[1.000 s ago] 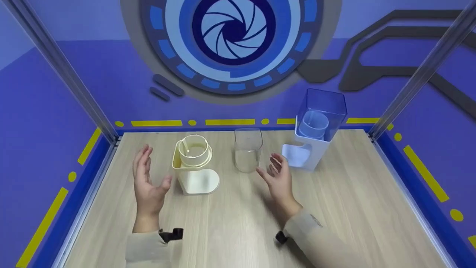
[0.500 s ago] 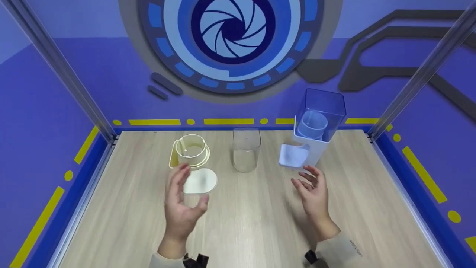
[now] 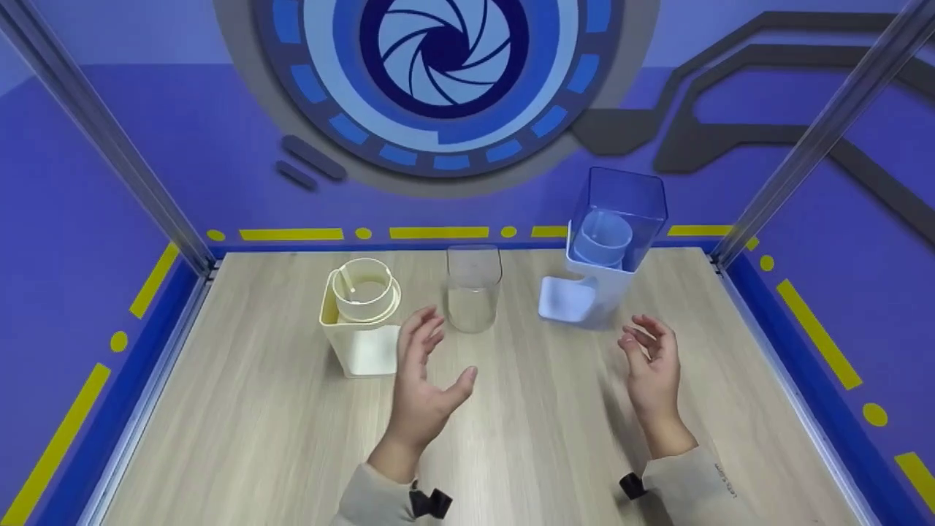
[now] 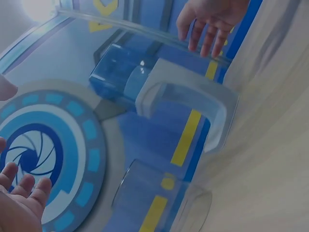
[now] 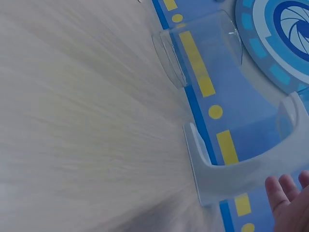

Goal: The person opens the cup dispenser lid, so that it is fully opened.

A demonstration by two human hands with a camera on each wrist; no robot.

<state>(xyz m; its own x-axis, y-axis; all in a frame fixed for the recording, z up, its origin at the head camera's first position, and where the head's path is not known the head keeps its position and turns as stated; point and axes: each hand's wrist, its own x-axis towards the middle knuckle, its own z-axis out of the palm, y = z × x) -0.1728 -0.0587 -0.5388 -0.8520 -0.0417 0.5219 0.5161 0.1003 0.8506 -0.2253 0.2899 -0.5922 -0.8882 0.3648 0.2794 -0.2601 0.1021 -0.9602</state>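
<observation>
My left hand (image 3: 424, 387) hovers above the table with fingers apart and nothing in its grasp, overlapping the right side of the cream dispenser's white base in the head view. That cream dispenser (image 3: 340, 336) has a round cup (image 3: 363, 292) in its top and no clear cover over it. A clear container (image 3: 473, 292) stands by itself at the back middle. Farther right is a light-blue dispenser (image 3: 603, 292) whose transparent blue cover (image 3: 643, 193) encloses a round cup. My right hand (image 3: 654, 372), fingers loosely bent and holding nothing, is just in front of this dispenser.
The wood-grain tabletop (image 3: 533, 446) is bounded by metal rails at the sides. A purple-blue printed wall (image 3: 241, 175) rises close behind the dispensers. Metal posts (image 3: 131, 146) stand at the back corners.
Both hands have moved to the right, the left from beside the cream dispenser towards the middle, the right from near the clear container to the light-blue dispenser. The objects stay put.
</observation>
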